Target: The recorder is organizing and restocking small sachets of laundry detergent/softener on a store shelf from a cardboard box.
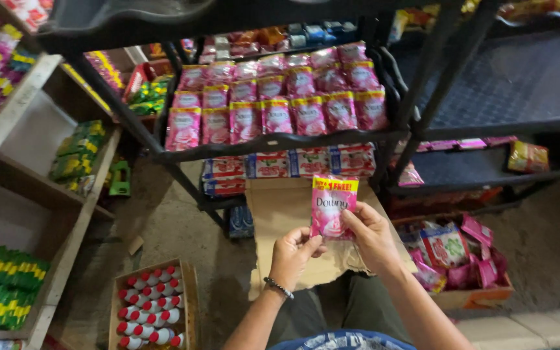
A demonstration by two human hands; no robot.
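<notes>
Both my hands hold up a pink sachet (332, 206) with a yellow top band, in front of a black rack. My left hand (292, 255), with a beaded bracelet at the wrist, pinches its lower left corner. My right hand (369, 234) grips its lower right edge. On the black rack's shelf (280, 141) just beyond lie several rows of matching pink sachets (277, 98). A flat piece of brown cardboard (279, 206) lies on the floor under my hands.
A cardboard box (154, 308) of red-capped white bottles sits at lower left. Wooden shelves (76, 223) on the left carry green and yellow packets. A box of mixed pink packets (456, 259) stands at right. Red and blue packs (291, 163) fill the lower rack shelf.
</notes>
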